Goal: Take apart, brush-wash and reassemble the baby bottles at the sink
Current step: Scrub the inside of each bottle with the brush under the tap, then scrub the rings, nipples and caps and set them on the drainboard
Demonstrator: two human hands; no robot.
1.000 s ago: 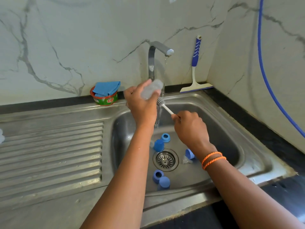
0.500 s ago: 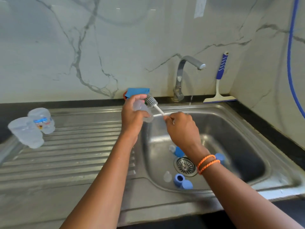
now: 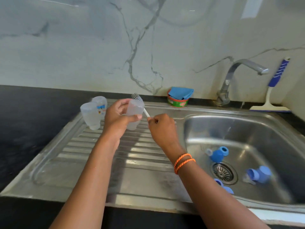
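Note:
My left hand grips a clear baby bottle body, mouth down, over the ribbed drainboard. My right hand holds the white handle of a small bottle brush; its bristles stick up behind the bottle. Two more clear bottle bodies stand upside down on the drainboard's far left. Several blue caps and rings and clear teats lie in the sink basin around the drain.
The faucet rises at the back of the basin, with a thin stream under its spout. A dish-soap tub with a blue cloth sits behind the drainboard. A blue-handled squeegee leans in the right corner. Black countertop surrounds the sink.
Both hands moved left from under the faucet to over the drainboard, carrying the bottle and brush. The bottle is now turned mouth down near the two upturned bottles.

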